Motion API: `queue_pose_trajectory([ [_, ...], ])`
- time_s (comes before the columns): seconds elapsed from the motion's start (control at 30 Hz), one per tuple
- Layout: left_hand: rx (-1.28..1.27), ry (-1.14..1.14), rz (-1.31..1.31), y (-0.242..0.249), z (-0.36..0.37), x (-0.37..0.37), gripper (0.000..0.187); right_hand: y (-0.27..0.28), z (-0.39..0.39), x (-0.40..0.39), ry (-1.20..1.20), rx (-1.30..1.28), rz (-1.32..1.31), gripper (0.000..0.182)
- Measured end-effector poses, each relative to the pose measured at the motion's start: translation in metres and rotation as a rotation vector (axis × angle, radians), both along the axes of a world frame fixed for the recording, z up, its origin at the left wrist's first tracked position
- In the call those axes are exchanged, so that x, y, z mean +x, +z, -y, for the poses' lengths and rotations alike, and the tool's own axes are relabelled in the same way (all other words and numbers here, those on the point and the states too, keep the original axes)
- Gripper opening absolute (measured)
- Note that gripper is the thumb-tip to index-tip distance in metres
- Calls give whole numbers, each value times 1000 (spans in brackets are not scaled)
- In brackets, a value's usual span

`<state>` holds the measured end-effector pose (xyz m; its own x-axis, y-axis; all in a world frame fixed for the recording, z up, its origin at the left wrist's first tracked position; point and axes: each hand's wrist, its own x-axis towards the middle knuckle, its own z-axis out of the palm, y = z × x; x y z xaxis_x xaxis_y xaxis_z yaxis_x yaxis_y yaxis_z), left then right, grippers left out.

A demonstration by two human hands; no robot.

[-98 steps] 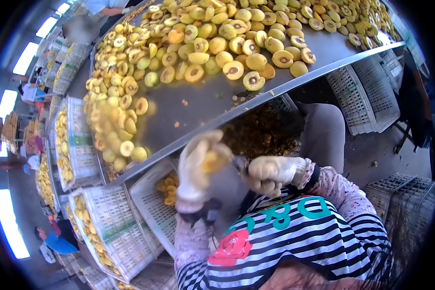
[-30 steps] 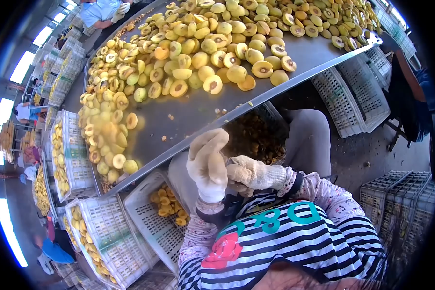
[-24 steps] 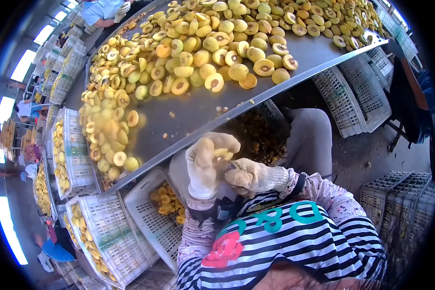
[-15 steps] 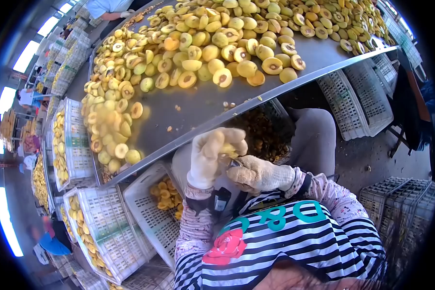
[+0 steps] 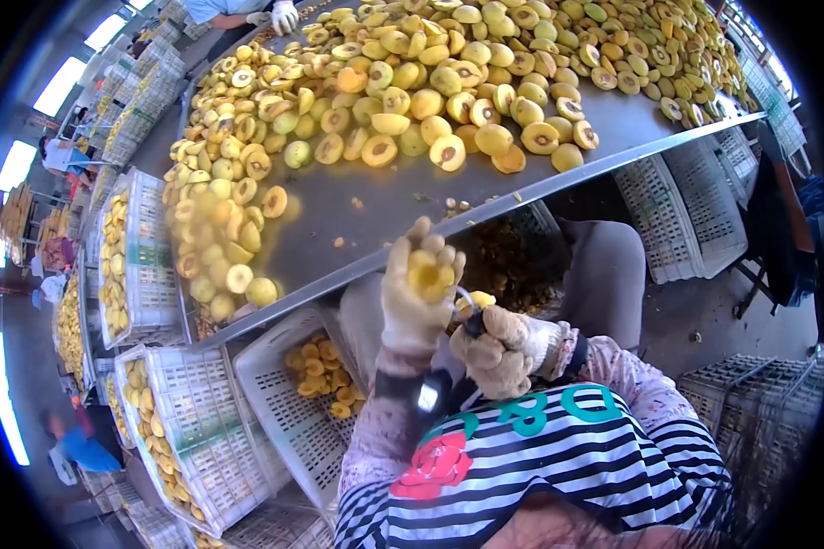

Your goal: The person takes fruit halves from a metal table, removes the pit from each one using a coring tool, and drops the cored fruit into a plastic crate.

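My left hand (image 5: pixel 418 291), in a pale work glove, cups a yellow fruit half (image 5: pixel 429 277) with its fingers curled around it. To its right my gloved right hand (image 5: pixel 505 348) is closed on a small tool (image 5: pixel 472 322) with a dark handle and a thin curved metal end. Another yellow fruit piece (image 5: pixel 477 300) shows beside the tool's tip. Both hands are above my lap, just short of the metal table's edge (image 5: pixel 375 261). Many halved yellow fruits (image 5: pixel 448 153) are heaped on the table beyond them.
Below the table edge is a container of dark scraps (image 5: pixel 504 261). A white crate (image 5: pixel 288 403) with some fruit halves stands at my left, beside fuller crates (image 5: pixel 211 439). Empty crates (image 5: pixel 664 215) lean at right. Across the table, another person's gloved hand (image 5: pixel 285 16) touches the fruit.
My hands have moved apart, and my left hand has opened somewhat, showing the fruit half. My right hand has lowered slightly. The co-worker's gloved hand has come further into view.
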<state>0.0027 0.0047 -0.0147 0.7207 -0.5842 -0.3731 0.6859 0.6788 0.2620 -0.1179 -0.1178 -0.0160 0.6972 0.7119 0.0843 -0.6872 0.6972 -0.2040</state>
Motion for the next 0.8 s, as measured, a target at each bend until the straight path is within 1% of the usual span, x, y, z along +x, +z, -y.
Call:
queue_pose_trajectory([
  [0.03, 155, 54, 220, 5, -17, -2, 35, -2, 0, 4, -1, 0, -75, 49],
  [0.07, 317, 104, 431, 11, -37, -6, 35, 1, 5, -2, -108, -403, -148, 50],
  [0.13, 858, 69, 798, 31, -82, -1, 29, -25, -2, 5, -177, -629, -413, 50],
  [0.17, 1279, -117, 1256, 33, -109, 14, 25, -31, 1, 3, -225, -499, -567, 45],
  [0.2, 1690, -328, 1717, 33, -126, 29, 21, -28, 0, 4, -263, -547, -502, 46],
  [0.23, 1737, -245, 1661, 39, -125, 31, 15, -22, -3, 5, -292, -599, -436, 46],
  [0.27, 1527, -247, 1469, 51, -118, 40, 17, -17, -3, 8, -327, -652, -367, 47],
  [0.33, 1407, -167, 1290, 82, -74, 56, 21, -22, 2, 9, -385, -624, -340, 48],
  [0.37, 1469, -137, 1569, 62, -66, 86, 24, -30, 7, 8, -420, -594, -324, 48],
  [0.4, 1477, -152, 1687, 53, -50, 108, 28, -35, 10, 6, -453, -561, -308, 48],
  [0.43, 1544, -150, 1795, 34, -37, 134, 35, -37, 15, 4, -484, -622, -355, 45],
  [0.47, 1576, -109, 1975, 15, -25, 160, 40, -33, 23, 4, -457, -559, -427, 43],
  [0.53, 1547, -138, 1923, -10, -2, 191, 46, -31, 33, 2, -435, -609, -388, 46],
  [0.57, 1614, -174, 1844, -28, 6, 207, 48, -30, 35, 1, -440, -595, -384, 45],
  [0.6, 1679, -211, 1760, -42, 14, 219, 50, -24, 37, 1, -429, -635, -401, 45],
  [0.63, 1795, -162, 1802, -49, 24, 220, 53, -20, 40, 2, -422, -636, -398, 43],
  [0.67, 1725, -8, 1838, -62, 30, 227, 56, -17, 41, 3, -415, -636, -399, 42],
  [0.73, 1763, -468, 1428, -39, 52, 212, 61, -15, 40, 6, -408, -623, -394, 36],
  [0.77, 1752, -389, 1573, -66, 49, 217, 63, -13, 39, 6, -400, -617, -393, 34],
  [0.8, 1663, -358, 1583, -65, 51, 205, 44, -11, 38, 7, -414, -678, -345, 32],
])
